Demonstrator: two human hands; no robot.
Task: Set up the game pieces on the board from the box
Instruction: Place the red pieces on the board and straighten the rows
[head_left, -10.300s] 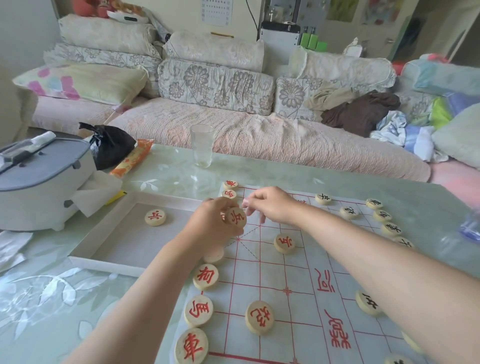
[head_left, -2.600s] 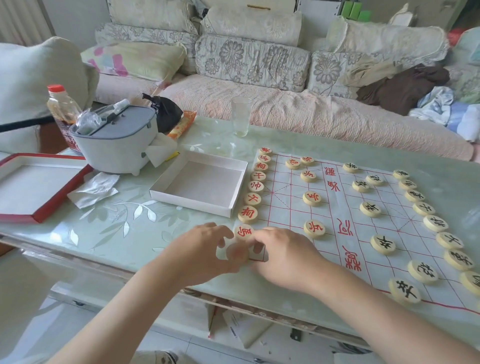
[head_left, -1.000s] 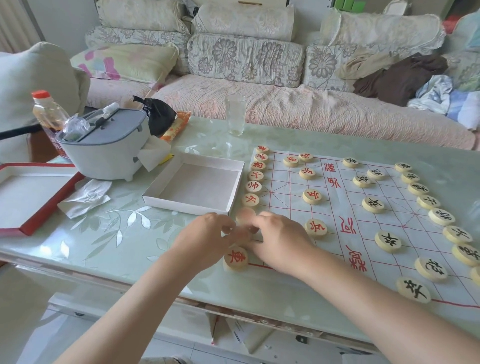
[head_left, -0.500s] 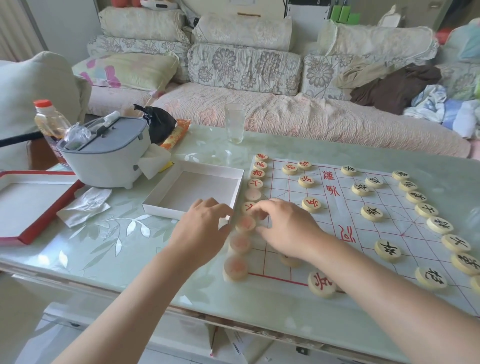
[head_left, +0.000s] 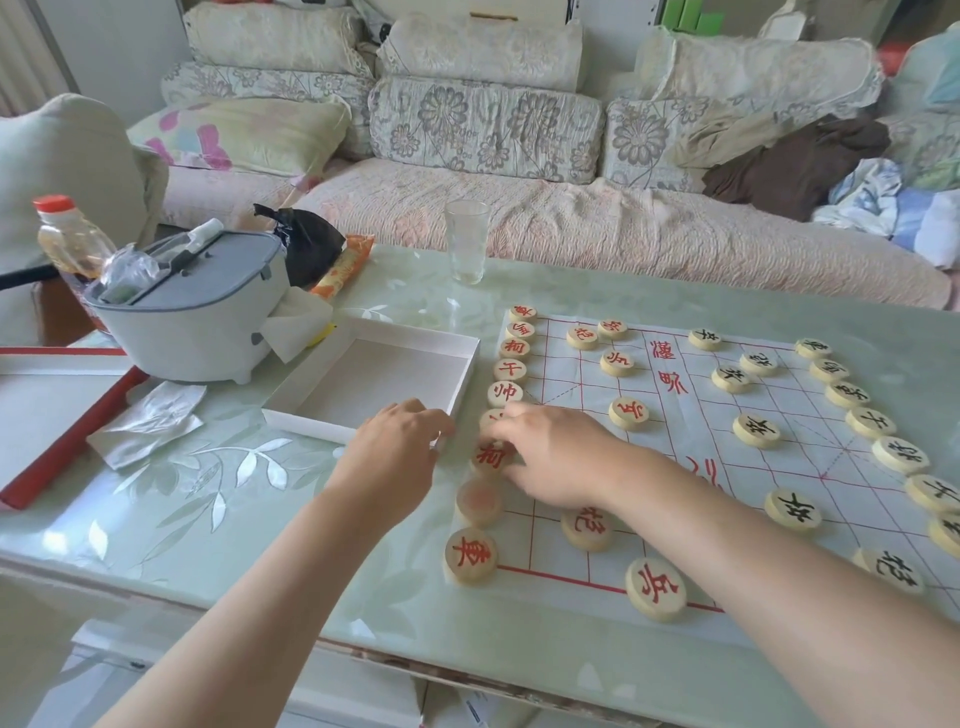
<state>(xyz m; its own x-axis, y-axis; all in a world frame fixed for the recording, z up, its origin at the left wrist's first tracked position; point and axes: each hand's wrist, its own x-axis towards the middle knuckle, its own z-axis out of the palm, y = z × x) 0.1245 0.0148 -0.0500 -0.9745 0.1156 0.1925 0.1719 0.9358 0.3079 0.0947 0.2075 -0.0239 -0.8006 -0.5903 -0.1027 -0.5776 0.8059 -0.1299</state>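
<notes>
Game pieces (head_left: 655, 588), pale round discs, lie on the paper board (head_left: 691, 441) spread over the glass tabletop (head_left: 218, 499). Nearest, a red-marked column runs along the board's left edge, starting with the corner disc (head_left: 470, 555); the next one up is too blurred to read. Just beyond it the right hand (head_left: 556, 457) lies across the board from the right, fingers curled down onto one red piece (head_left: 491, 457) in that column. It appears to pinch the piece, though the thumb is hidden. The left hand (head_left: 395, 457) sits just beside it, off the board, fingers loosely bent, tips at the near right corner of the white box (head_left: 374, 384); whether it holds anything I cannot tell. The box lies open just beside the board's left edge. Black-marked discs (head_left: 756, 430) fill the board's right side. Farther off stand a grey lidded container (head_left: 192, 306), a clear glass (head_left: 467, 241), and then the sofa (head_left: 571, 223).
</notes>
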